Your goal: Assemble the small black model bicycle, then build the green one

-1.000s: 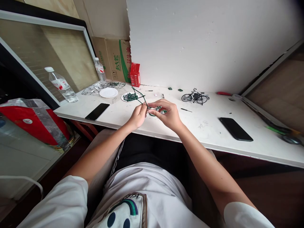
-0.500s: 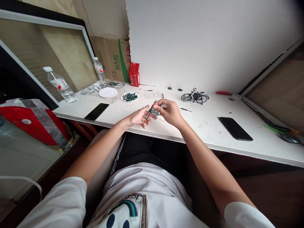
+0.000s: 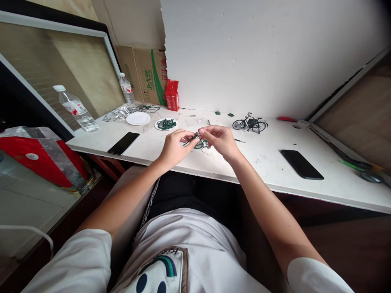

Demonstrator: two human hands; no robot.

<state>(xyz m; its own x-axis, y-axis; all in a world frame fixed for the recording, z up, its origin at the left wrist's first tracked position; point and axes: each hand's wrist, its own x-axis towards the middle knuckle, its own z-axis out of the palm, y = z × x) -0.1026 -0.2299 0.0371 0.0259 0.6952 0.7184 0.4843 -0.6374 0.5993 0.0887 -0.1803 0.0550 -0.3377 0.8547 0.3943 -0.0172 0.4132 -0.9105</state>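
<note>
Two hands, left hand and right hand, raised over the table's front edge, fingertips pinching one green part between them. One spoked wheel, just under the fingers. One plate of green pieces, towards the back edge. One model bicycle, near the back edge.
</note>
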